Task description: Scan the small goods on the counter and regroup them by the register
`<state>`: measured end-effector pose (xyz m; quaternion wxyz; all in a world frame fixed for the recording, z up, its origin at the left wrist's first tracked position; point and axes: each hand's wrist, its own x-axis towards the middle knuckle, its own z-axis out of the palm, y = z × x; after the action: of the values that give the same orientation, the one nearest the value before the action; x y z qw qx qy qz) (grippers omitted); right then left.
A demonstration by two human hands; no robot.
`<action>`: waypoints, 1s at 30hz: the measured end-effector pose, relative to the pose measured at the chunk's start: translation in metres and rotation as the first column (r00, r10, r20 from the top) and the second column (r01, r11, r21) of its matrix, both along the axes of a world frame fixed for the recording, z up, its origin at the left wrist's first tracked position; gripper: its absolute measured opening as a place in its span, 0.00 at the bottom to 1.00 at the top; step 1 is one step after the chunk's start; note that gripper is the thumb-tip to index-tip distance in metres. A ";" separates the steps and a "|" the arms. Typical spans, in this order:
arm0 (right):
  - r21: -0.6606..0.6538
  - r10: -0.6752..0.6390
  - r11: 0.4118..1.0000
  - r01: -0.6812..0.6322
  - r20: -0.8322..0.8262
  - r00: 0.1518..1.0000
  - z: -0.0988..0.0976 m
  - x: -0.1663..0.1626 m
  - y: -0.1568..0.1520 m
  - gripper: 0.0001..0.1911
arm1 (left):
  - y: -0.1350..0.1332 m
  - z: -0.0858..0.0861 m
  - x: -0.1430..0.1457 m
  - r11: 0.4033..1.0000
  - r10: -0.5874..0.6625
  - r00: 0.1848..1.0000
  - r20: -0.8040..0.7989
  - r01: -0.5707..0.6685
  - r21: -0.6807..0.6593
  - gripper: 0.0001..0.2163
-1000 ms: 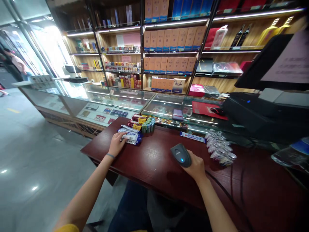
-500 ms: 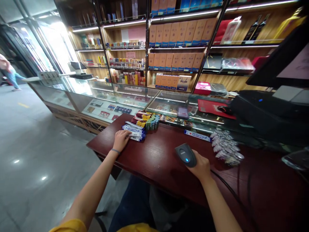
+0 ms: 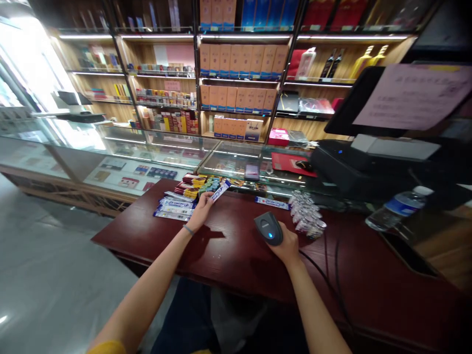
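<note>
My left hand (image 3: 202,209) holds a long blue-and-white packet (image 3: 220,190) lifted off the dark red wooden counter (image 3: 228,246). A pile of the same blue-and-white packets (image 3: 174,207) lies just left of that hand. My right hand (image 3: 285,244) grips a dark barcode scanner (image 3: 269,228) with a blue light, its cable (image 3: 332,285) trailing to the right. One more blue-and-white packet (image 3: 272,203) lies flat beyond the scanner. Silver wrapped packs (image 3: 307,217) are heaped to the scanner's right.
Red, yellow and green small packs (image 3: 199,183) sit at the counter's far edge against a glass display case (image 3: 155,147). A black till with screen (image 3: 372,147) stands at right, a water bottle (image 3: 396,208) beside it. Shelves of boxes (image 3: 239,73) fill the back wall.
My left hand has picked one blue-and-white packet off the pile and raised it toward the right. The scanner hand stayed over the same part of the counter. The camera turned right.
</note>
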<state>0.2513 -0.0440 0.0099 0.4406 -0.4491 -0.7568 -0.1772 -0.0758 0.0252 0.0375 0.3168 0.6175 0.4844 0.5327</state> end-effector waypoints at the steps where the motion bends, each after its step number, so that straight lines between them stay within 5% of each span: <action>1: -0.003 -0.009 1.000 0.009 -0.009 1.000 0.000 0.004 0.000 0.20 | 0.003 0.000 0.012 0.998 -0.050 0.998 0.041 0.051 -0.024 0.17; 5: -0.021 -0.048 0.999 0.047 -0.029 0.998 0.001 0.020 0.000 0.20 | 0.010 -0.001 0.047 0.966 -0.210 0.949 0.236 0.238 -0.100 0.23; 10: -0.023 -0.063 0.998 0.063 -0.016 0.998 -0.001 0.030 -0.001 0.21 | 0.022 -0.009 0.075 0.924 -0.179 0.834 0.521 0.325 -0.203 0.22; 19: -0.103 -0.011 0.995 0.012 0.017 1.000 0.002 0.014 -0.011 0.25 | 0.047 -0.033 0.082 0.934 -0.090 0.868 0.489 0.244 -0.261 0.24; 30: -0.192 0.030 0.981 -0.024 0.033 0.999 0.010 0.003 -0.014 0.18 | 0.047 -0.045 0.075 0.937 -0.092 0.899 0.428 0.224 -0.269 0.24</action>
<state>0.2539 -0.0581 0.0196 0.3840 -0.4758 -0.7842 -0.1058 -0.0009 0.0723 -0.0071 0.5470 0.4721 0.4330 0.5389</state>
